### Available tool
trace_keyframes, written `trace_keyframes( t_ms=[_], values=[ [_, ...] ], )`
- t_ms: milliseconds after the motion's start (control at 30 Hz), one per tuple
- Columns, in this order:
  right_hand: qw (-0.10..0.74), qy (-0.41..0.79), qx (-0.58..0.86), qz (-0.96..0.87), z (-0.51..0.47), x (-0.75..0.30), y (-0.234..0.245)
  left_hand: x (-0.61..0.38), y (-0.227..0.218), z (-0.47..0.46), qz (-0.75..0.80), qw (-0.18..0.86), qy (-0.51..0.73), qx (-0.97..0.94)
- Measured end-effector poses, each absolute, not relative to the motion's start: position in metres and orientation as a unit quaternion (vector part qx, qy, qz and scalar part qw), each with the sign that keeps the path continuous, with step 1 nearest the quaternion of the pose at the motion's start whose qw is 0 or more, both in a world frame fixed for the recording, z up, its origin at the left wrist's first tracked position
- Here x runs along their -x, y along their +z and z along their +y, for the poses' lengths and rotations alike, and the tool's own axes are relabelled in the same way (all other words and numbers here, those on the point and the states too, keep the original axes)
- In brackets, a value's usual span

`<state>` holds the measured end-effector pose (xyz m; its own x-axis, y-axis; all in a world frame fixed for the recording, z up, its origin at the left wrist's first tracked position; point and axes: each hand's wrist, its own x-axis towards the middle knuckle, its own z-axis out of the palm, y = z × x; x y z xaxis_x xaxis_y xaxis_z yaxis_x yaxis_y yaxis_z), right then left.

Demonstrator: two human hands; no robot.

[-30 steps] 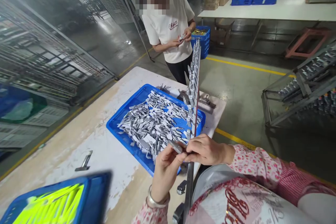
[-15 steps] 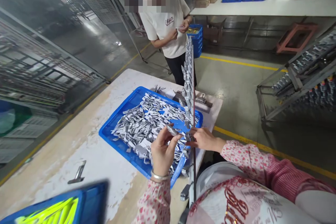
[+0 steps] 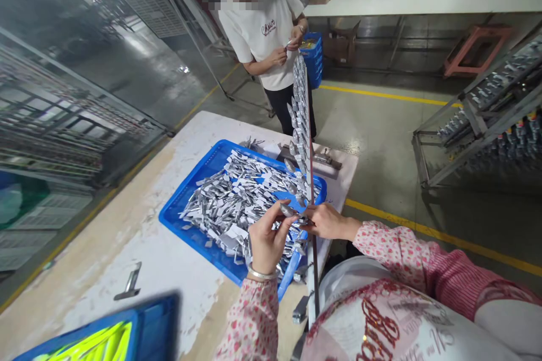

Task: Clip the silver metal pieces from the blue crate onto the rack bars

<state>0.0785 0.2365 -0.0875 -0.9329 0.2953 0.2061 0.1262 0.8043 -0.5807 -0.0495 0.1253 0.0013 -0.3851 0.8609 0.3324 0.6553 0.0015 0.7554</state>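
My left hand (image 3: 267,240) pinches a silver, fish-shaped lure body (image 3: 288,210) between thumb and fingers, its end close to the rack bar. My right hand (image 3: 325,221) is closed on a small metal clip (image 3: 304,220) at the side of the upright bar (image 3: 314,271); the fingers partly hide the clip. Above the hands, rows of similar silver lure bodies (image 3: 300,118) stick out from the bar. Beneath, a blue tray (image 3: 190,237) holds a heap of silver pieces with white tabs (image 3: 231,203).
A worktable (image 3: 169,271) carries the tray, a metal clip-like part (image 3: 129,283) and a blue bin (image 3: 156,321) near bright yellow pieces (image 3: 97,344). Across the table a co-worker (image 3: 271,39) stands holding something small. A loaded rack (image 3: 470,118) stands at right.
My left hand has moved slightly right, bringing the lure body up to the clip by my right hand. My right hand stays at the bar. The view has shifted a little.
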Motion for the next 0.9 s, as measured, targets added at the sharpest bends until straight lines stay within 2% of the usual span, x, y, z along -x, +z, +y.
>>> trace_keyframes(
  t_ms=[367,600,900],
  values=[
    [0.13,0.289,0.105,-0.943,0.236,-0.08,-0.089,0.049,0.009,0.123,0.684,0.049,0.338,-0.645],
    [0.111,0.293,0.119,-0.942,0.236,-0.085,-0.081,0.047,0.008,0.121,0.685,0.033,0.335,-0.646],
    [0.129,0.336,0.13,-0.924,0.234,-0.088,-0.082,0.033,-0.001,0.123,0.69,0.002,0.33,-0.644]
  ],
)
